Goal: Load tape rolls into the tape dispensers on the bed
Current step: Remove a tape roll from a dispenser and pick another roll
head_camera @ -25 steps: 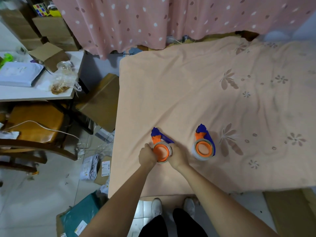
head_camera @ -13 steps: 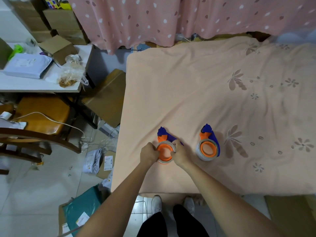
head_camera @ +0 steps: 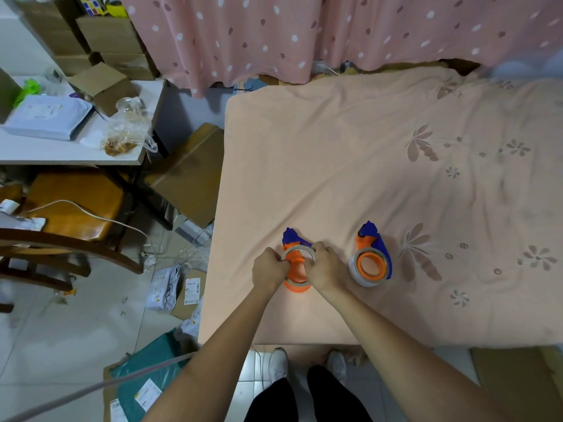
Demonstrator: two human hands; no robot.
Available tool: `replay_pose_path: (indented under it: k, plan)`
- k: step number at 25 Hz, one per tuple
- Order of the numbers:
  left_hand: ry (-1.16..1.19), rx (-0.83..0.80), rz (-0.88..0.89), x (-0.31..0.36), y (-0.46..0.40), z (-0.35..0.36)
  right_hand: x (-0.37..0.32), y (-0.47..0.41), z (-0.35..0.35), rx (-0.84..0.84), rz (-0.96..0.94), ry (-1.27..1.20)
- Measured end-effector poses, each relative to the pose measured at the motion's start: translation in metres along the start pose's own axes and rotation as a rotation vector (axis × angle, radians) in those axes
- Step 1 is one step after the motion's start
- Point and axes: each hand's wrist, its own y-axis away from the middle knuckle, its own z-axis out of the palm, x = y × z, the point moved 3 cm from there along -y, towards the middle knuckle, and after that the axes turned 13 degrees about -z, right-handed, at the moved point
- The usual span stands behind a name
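Lifted since half a second ago, the tape roll [head_camera: 298,254] now sits raised and tilted above the orange hub of the left tape dispenser [head_camera: 295,269], where before it lay lower around that hub. Both hands pinch the roll: the left hand [head_camera: 269,268] has its grip closed on the rim at the roll's 9 o'clock side, the right hand [head_camera: 324,264] has its grip closed on the rim at the 3 o'clock side. That dispenser lies on the peach bed [head_camera: 380,153] near its front edge, its blue cutter end pointing toward 12 o'clock and its orange ring showing below the roll at 6 o'clock. At 3 o'clock from the hands, just apart from them, lies the second tape dispenser [head_camera: 371,257], with a pale roll already seated around its orange hub. Off the bed at 9 o'clock stand a wooden chair [head_camera: 70,205] and a white tabletop [head_camera: 73,153] carrying parcels and a cardboard box [head_camera: 102,86].
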Motion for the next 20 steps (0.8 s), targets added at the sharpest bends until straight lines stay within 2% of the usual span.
replay_pose_path:
  k: [6, 9, 13, 17, 20]
  plan:
    - [0.170, -0.116, 0.034, 0.034, 0.012, -0.018, 0.001, 0.000, -0.044, 0.030, 0.142, -0.625]
    - [0.263, -0.281, 0.047, 0.060, 0.020, -0.018, 0.010, 0.009, -0.077, 0.043, 0.274, -0.895]
    - [0.334, -0.515, 0.096, 0.094, 0.041, -0.004, 0.038, 0.018, -0.114, 0.205, 0.387, -1.036]
    - [0.355, -0.574, 0.153, 0.133, 0.072, 0.024, 0.073, 0.041, -0.153, 0.297, 0.345, -1.075]
    - [0.331, -0.547, 0.190, 0.164, 0.107, 0.056, 0.108, 0.068, -0.188, 0.392, 0.373, -1.125]
